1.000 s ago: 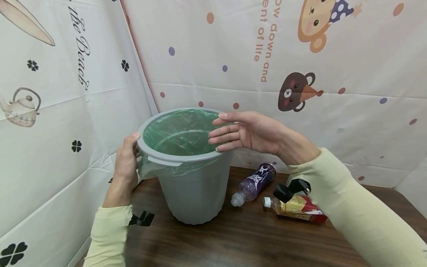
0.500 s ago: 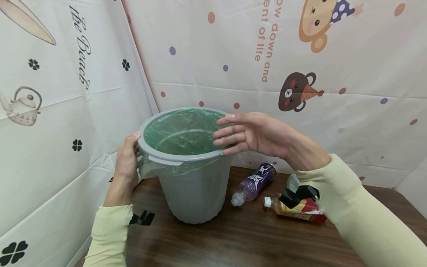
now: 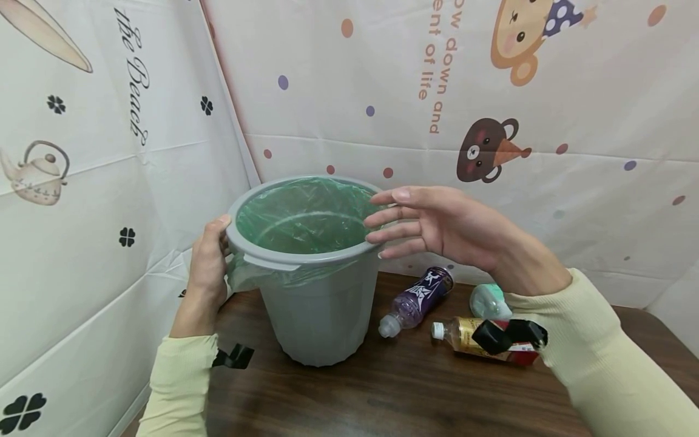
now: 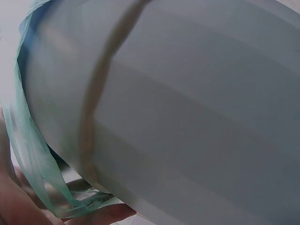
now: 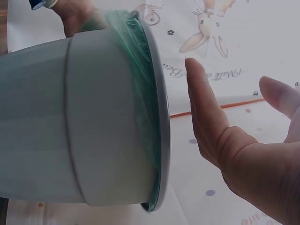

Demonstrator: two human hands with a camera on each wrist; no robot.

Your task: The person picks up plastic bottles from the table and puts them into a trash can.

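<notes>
A grey trash bin [image 3: 322, 315] stands upright on the table, lined with a thin green trash bag [image 3: 306, 218] whose edge is folded out over the rim. My left hand [image 3: 207, 267] grips the bin's left rim, thumb on top and fingers beneath. In the left wrist view those fingers [image 4: 101, 215] lie at the bag's loose edge, beside the bin's wall. My right hand [image 3: 437, 227] is held by the right rim with its fingers spread and nothing in it. From the right wrist, this hand [image 5: 239, 145] appears apart from the rim.
Right of the bin, a purple-labelled bottle [image 3: 417, 300] lies on the brown wooden table [image 3: 382, 394]. Further right lie a bottle with a gold and red label [image 3: 475, 337] and a clear bottle with a green label [image 3: 490, 301], partly behind my sleeve. Printed white sheets [image 3: 327, 79] hang behind.
My right hand has drifted to the right, from over the bin's opening to its right edge. The green-labelled bottle has come out from behind the sleeve. The left hand stays on the rim.
</notes>
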